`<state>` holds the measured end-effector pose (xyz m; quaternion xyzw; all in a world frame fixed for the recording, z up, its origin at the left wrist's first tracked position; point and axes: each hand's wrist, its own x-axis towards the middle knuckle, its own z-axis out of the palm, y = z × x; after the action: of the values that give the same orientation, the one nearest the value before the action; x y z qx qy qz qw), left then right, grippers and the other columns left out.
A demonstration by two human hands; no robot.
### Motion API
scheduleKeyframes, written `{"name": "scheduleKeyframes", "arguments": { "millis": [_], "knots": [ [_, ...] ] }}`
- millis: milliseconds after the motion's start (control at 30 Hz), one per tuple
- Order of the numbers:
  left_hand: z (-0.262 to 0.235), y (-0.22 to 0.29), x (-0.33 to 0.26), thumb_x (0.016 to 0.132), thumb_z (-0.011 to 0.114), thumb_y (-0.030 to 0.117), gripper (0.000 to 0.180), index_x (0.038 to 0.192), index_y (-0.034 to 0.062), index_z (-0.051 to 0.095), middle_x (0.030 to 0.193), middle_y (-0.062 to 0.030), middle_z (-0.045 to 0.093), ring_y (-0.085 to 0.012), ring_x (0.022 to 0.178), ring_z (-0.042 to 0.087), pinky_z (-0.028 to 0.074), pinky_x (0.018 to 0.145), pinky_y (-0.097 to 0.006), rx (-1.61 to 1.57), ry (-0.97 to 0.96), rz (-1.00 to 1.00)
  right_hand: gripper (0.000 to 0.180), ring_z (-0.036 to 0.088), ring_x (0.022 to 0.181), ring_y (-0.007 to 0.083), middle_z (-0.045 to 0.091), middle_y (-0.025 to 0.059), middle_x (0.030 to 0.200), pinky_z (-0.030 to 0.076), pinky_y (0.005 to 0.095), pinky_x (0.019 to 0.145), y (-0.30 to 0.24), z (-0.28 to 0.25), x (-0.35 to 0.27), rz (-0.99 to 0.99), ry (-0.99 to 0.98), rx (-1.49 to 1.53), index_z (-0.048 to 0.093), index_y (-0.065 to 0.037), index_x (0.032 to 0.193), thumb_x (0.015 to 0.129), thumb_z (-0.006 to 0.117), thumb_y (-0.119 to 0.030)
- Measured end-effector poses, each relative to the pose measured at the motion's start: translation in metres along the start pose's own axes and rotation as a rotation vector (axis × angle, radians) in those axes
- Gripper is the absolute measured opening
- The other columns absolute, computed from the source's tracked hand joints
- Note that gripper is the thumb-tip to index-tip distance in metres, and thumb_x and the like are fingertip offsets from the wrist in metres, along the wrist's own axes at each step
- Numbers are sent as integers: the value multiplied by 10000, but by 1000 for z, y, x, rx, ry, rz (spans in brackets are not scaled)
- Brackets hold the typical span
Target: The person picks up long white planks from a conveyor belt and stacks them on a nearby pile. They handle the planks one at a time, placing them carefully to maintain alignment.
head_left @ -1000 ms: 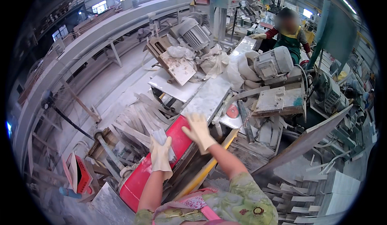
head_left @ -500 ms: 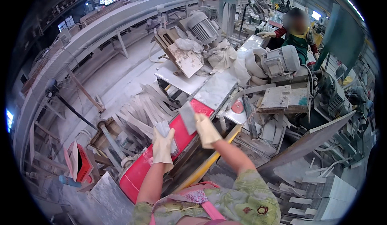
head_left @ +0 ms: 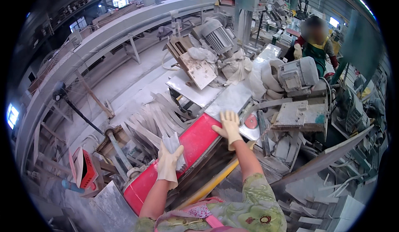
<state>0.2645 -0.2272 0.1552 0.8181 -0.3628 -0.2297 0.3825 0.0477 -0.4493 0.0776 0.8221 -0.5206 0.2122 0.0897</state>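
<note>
Both my hands wear cream gloves. My left hand (head_left: 167, 165) is closed around a small stack of thin grey strips (head_left: 173, 146), held against the red conveyor belt (head_left: 199, 138). My right hand (head_left: 228, 126) is spread with its fingers apart, at the belt's far end. Its fingertips reach the near edge of the grey flat plate (head_left: 230, 99) beyond the belt. Nothing shows in that hand, though what lies beneath the palm is hidden.
A heap of pale strips (head_left: 153, 115) lies left of the belt. Dusty motors (head_left: 217, 35) stand beyond the plate. A yellow rail (head_left: 210, 184) runs along the belt's near side. A co-worker (head_left: 314, 45) stands at the far right. A red basket (head_left: 86, 171) sits at the left.
My right hand has moved forward and opened; the flat grey piece it held is no longer in it. My left hand still grips the strips. The co-worker's arm has drawn in.
</note>
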Motion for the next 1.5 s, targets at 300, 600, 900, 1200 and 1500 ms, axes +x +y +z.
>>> {"name": "scheduleKeyframes", "arguments": {
  "millis": [300,600,900,1200,1500],
  "knots": [
    [-8,6,-7,771,796,510,1105,1558,-48,258,1496,-312,430,-436,1399,414,358,1153,-452,-12,-9,-25,406,649,998,461,687,262,1096,492,567,887,21,-5,32,81,-261,381,632,-29,1190,1017,499,-372],
    [-2,-13,2,759,790,516,1110,1533,-91,275,1466,-338,458,-459,1341,478,384,1138,-450,146,108,177,432,540,829,186,578,88,857,476,377,787,-128,-99,-85,513,-329,1308,584,17,1039,1086,387,-365],
    [-5,-11,4,729,811,527,1182,1560,-67,217,1470,-352,444,-468,1343,471,392,1130,-452,172,11,160,384,634,979,422,688,231,934,467,483,934,-96,-52,-41,-27,-111,994,655,-10,1085,964,523,-350],
    [-16,3,-6,734,838,494,1180,1597,9,194,1508,-318,420,-444,1395,428,356,1163,-447,74,-20,60,783,379,1414,402,473,241,1476,225,550,1202,72,43,40,13,-55,18,489,-55,1470,882,630,-551],
    [-23,7,-15,765,825,481,1140,1600,20,202,1553,-294,372,-425,1447,358,318,1191,-447,63,-49,37,442,660,942,343,677,241,1032,532,457,777,42,-9,58,199,-206,489,592,10,1203,1031,474,-381]
  ]
}}
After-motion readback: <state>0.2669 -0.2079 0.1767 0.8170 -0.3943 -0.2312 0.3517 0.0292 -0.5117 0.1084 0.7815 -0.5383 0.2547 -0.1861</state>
